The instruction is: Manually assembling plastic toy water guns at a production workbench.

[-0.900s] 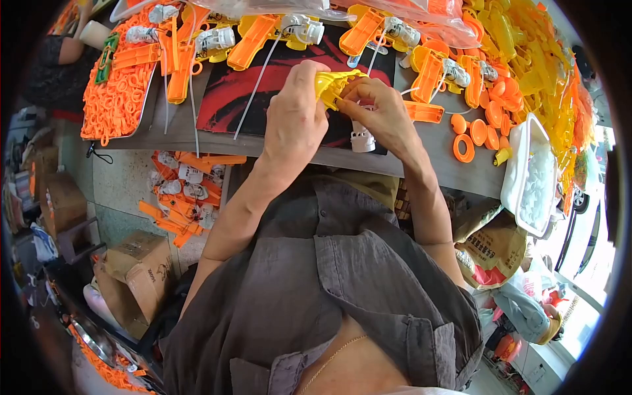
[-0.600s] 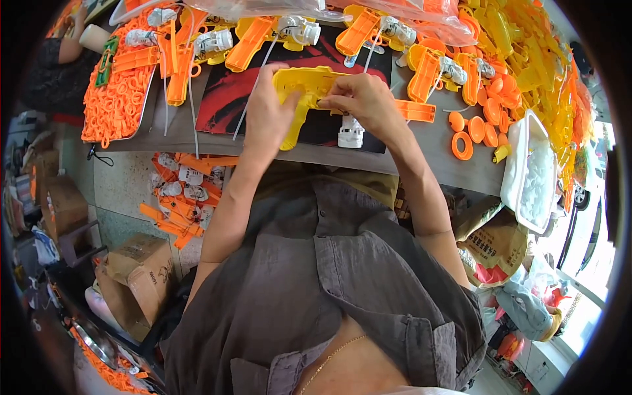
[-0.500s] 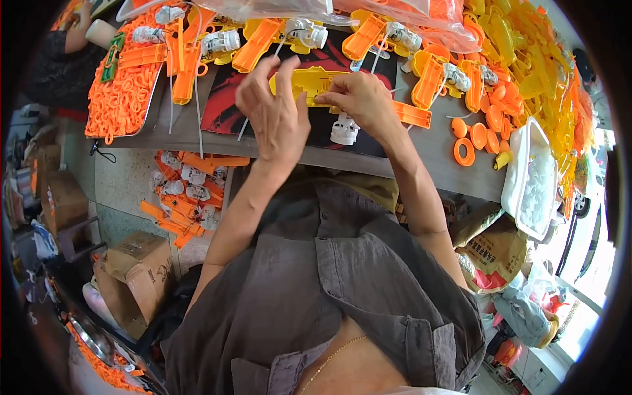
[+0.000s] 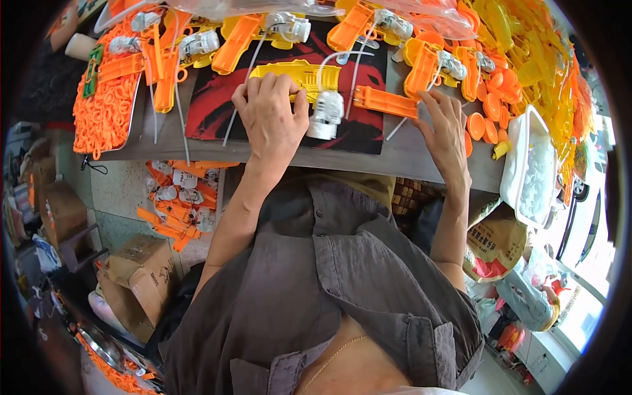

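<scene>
My left hand (image 4: 271, 115) is closed on the near edge of a yellow plastic shell (image 4: 308, 74), fingers curled over it. Against the shell's right end rests a white cylindrical plastic unit (image 4: 327, 117), from which a pale thin tube (image 4: 321, 69) loops upward. To the right lies a long orange trough-shaped plastic part (image 4: 385, 101). Its right end sits between the thumb and fingers of my right hand (image 4: 446, 131), which are bent round it. The left thumb tip is near the white unit.
A red and black mat (image 4: 217, 108) covers the middle of the grey table. Half-assembled orange and yellow units (image 4: 237, 41) line the back. A tray of orange rings (image 4: 108, 118) stands left, orange round caps (image 4: 490, 108) and a white tub (image 4: 532, 168) right.
My right hand has left the yellow shell and moved right to the orange part. My left hand has lowered onto the shell. The white unit now shows a looped tube above it.
</scene>
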The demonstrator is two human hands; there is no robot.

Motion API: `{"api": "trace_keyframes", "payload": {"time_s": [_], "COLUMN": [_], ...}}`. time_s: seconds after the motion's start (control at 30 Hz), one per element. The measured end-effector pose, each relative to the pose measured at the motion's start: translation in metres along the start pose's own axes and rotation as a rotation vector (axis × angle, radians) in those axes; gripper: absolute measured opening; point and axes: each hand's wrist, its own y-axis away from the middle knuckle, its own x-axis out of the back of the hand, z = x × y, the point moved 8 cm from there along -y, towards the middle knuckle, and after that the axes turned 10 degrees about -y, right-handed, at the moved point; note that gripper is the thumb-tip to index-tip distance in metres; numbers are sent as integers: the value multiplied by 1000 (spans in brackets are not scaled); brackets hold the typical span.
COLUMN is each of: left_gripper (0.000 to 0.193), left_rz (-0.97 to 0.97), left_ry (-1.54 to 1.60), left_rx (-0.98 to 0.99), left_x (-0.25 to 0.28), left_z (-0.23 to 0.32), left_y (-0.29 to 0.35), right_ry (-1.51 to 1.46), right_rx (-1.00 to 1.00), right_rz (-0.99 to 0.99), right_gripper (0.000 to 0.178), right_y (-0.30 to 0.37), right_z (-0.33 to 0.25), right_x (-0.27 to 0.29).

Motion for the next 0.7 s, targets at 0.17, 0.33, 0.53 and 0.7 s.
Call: {"api": "trace_keyframes", "payload": {"time_s": [0.17,0.33,0.53,0.7], "left_gripper": [22,27,22,12], "left_rz": [-13,33,16,11], "left_ry": [-77,116,40,211], "left_rx": [-1,26,-91,-48], "left_x": [-9,3,-18,-2], "left_z": [1,-2,19,-1], "left_y": [2,-11,-40,-35], "right_ry": [-110,-197,-79,-369], "right_rx": [24,62,226,44], "right_rz": [65,83,100,58], "right_gripper": [55,56,43,36], "right_y": [-4,-11,-14,-15], "right_z": [4,-14,-27,-25], "right_x": [0,3,-10,6]}}
